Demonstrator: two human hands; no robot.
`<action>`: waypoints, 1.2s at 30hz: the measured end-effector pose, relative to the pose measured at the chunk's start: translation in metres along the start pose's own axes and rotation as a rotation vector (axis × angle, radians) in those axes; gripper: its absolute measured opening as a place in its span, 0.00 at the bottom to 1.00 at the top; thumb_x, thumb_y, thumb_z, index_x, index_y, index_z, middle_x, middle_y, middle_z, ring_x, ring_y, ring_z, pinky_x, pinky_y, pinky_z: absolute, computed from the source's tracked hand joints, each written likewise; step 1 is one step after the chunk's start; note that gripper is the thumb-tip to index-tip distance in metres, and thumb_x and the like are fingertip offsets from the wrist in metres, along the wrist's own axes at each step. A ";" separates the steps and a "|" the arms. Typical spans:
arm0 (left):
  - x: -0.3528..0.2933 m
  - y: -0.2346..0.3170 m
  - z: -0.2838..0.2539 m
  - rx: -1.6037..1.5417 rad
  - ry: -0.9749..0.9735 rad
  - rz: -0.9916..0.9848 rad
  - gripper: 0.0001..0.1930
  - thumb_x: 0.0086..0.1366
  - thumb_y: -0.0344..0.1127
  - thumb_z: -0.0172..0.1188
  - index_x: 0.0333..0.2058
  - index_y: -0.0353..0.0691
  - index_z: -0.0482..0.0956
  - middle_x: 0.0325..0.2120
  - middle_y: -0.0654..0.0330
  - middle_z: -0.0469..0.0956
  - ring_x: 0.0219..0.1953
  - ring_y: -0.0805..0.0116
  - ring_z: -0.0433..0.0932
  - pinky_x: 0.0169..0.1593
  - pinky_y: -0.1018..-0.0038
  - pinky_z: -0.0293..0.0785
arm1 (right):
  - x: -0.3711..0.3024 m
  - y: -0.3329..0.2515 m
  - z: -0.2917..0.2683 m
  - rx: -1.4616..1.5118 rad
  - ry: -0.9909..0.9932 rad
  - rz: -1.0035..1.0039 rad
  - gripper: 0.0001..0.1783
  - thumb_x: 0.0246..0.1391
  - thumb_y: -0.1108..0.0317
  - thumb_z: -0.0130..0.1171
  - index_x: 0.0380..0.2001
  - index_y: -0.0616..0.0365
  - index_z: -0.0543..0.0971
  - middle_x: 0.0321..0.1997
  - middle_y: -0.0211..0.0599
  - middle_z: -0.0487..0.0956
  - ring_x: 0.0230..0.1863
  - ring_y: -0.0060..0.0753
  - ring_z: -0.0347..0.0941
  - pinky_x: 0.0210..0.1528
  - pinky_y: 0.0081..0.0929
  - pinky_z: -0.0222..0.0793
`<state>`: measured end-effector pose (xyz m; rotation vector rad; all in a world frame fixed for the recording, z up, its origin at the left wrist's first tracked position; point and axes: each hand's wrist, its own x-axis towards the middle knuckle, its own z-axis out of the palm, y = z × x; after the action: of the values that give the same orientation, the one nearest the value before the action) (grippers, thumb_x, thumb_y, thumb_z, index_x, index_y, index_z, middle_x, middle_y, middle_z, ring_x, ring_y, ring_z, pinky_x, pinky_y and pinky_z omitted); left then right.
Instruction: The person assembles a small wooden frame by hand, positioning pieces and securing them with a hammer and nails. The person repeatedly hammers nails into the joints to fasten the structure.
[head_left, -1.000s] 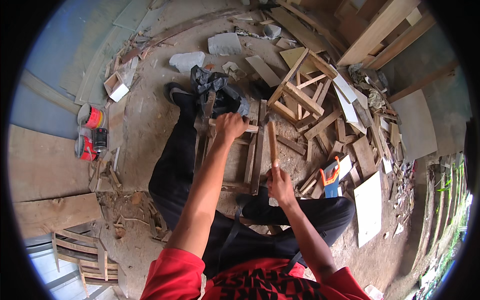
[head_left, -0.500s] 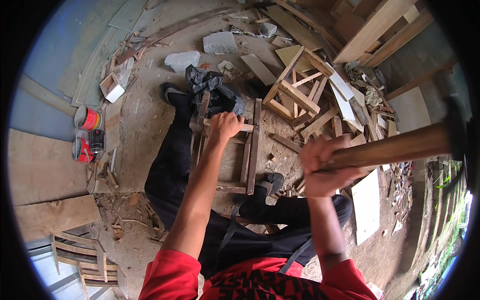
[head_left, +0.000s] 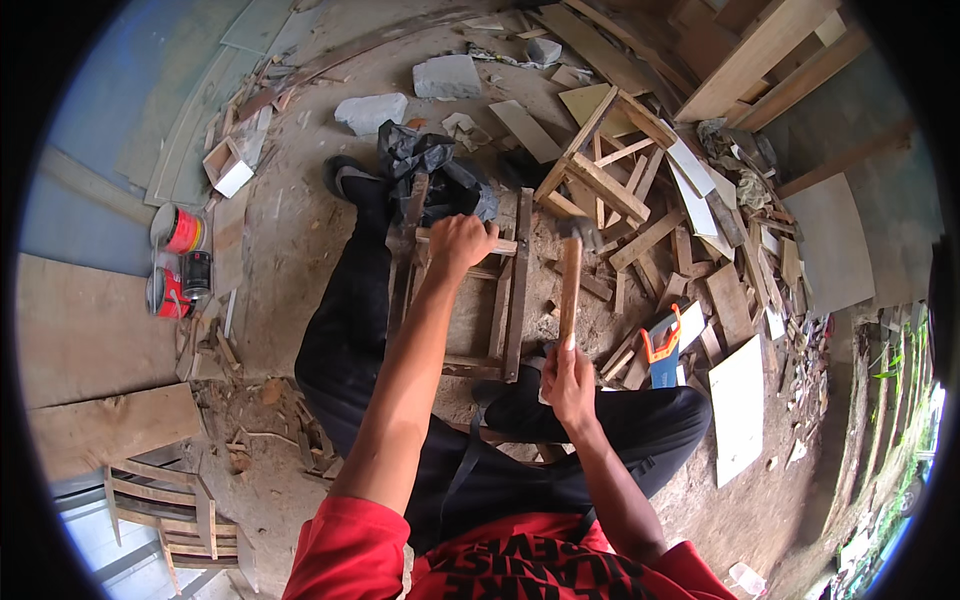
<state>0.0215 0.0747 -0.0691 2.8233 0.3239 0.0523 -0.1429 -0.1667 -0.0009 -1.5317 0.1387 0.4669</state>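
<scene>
Left arm's reaching almost straight out, up and a bit to the right from the red sleeve (head_left: 350, 535). The left hand (head_left: 462, 243) is knuckles-up with the fingers curled over a crosspiece (head_left: 508, 247) of the wooden frame (head_left: 519, 300), thumb side toward the right rail. So yeah, it's gripping that bar, though the fingertips are tucked out of sight, and I can't tell if anything else is pinched under there.

Right arm's more bent, forearm angling up and left over the right leg (head_left: 640, 420). The right hand (head_left: 567, 383) is wrapped in a fist around the lower part of the hammer (head_left: 570, 305), handle pointing nearly straight away from the body. The head end is blurry and sits just right of the frame's right rail, with a bit of ground showing between them in this view.

The frame itself is right in front of the person, between the legs, with a black bag (head_left: 430, 170) bunched up by its far end. Off to the right of the right hand there's a saw (head_left: 662, 350) with an orange handle, near a bunch of wood scraps (head_left: 730, 300).
</scene>
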 end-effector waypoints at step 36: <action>-0.002 0.000 -0.002 -0.048 0.020 0.054 0.24 0.63 0.52 0.53 0.24 0.35 0.83 0.25 0.43 0.82 0.32 0.47 0.83 0.39 0.56 0.79 | 0.004 0.029 -0.014 0.077 0.060 0.189 0.28 0.70 0.42 0.37 0.24 0.53 0.63 0.13 0.22 0.59 0.10 0.16 0.56 0.12 0.19 0.54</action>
<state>0.0193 0.0752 -0.0670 2.7850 0.2475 0.0979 -0.1474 -0.1808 -0.0296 -1.4635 0.3468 0.5586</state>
